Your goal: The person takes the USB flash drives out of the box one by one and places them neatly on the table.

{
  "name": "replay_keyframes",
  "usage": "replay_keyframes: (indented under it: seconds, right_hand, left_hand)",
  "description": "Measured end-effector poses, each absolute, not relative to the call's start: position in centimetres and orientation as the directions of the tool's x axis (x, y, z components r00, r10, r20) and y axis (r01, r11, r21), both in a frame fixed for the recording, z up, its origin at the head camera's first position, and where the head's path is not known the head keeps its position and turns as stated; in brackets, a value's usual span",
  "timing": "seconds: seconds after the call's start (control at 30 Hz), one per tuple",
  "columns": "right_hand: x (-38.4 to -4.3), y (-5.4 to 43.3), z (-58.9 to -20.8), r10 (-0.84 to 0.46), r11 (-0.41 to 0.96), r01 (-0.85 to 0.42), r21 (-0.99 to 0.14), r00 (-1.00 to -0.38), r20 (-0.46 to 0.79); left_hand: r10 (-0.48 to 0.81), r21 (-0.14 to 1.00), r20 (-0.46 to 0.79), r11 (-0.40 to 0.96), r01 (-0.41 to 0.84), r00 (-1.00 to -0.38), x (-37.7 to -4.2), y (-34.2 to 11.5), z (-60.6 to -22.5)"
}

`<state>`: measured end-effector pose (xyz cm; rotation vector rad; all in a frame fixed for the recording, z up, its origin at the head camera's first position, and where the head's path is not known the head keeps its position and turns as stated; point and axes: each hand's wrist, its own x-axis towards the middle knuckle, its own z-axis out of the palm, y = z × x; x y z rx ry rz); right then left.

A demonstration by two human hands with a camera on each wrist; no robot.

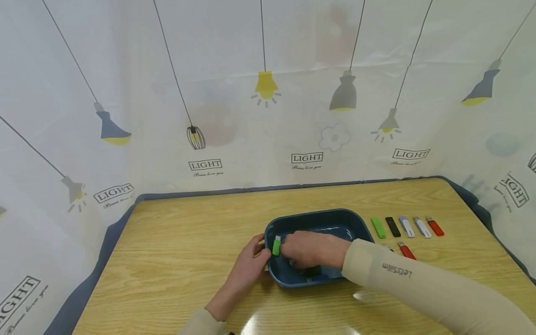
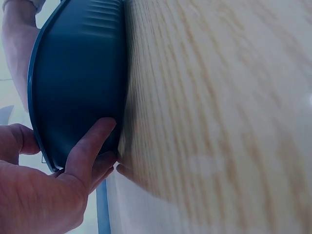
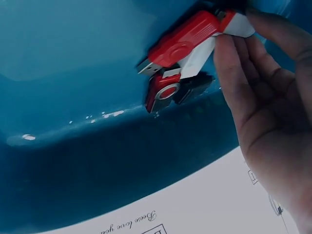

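A dark blue plastic basin [image 1: 311,215] stands on the table, and my left hand [image 1: 250,261] grips its left end. The left wrist view shows the thumb at the rim and the fingers against the outer wall. Inside the basin, my right hand [image 1: 307,249] pinches a white and red USB stick [image 3: 239,25] between thumb and fingers. Touching it in the right wrist view is a red USB stick [image 3: 185,39], with more red, white and black sticks beneath. A green USB stick [image 1: 276,246] leans by the basin's left wall. The right hand partly covers dark and blue pieces [image 1: 319,278].
Right of the basin, several USB sticks lie in a row on the wooden table [image 1: 180,237], from a green one [image 1: 378,227] to a red one [image 1: 435,226]. Nearer me lies another red stick [image 1: 406,251], partly behind the right sleeve [image 1: 418,279]. A printed curtain [image 1: 234,102] hangs behind.
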<state>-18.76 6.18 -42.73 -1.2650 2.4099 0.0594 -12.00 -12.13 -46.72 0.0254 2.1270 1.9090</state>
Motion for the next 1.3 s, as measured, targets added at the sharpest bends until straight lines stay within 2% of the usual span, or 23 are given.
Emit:
replay_keyframes:
  seconds: [0.17,0.83,1.1,1.3]
  right_hand:
    - [-18.6,6.0,-42.6,-0.772,0.588,-0.798,-0.137,-0.503,-0.388]
    - [-18.8,6.4,-41.8,-0.768,0.611,-0.767,-0.199,-0.513,-0.383]
    - [-18.8,7.2,-40.6,-0.755,0.643,-0.718,-0.267,-0.536,-0.377]
    - [-18.9,8.4,-39.4,-0.768,0.639,-0.701,-0.316,-0.555,-0.321]
  left_hand:
    - [0.198,0.976,-0.199,0.125,-0.177,-0.960,-12.0,-12.1,-46.7]
    - [0.189,0.974,-0.202,0.143,-0.176,-0.961,-12.0,-12.0,-46.7]
    - [0.196,0.979,-0.184,0.126,-0.161,-0.963,-11.9,-11.9,-46.6]
    - [0.192,0.980,-0.184,0.116,-0.164,-0.964,-12.0,-11.9,-46.8]
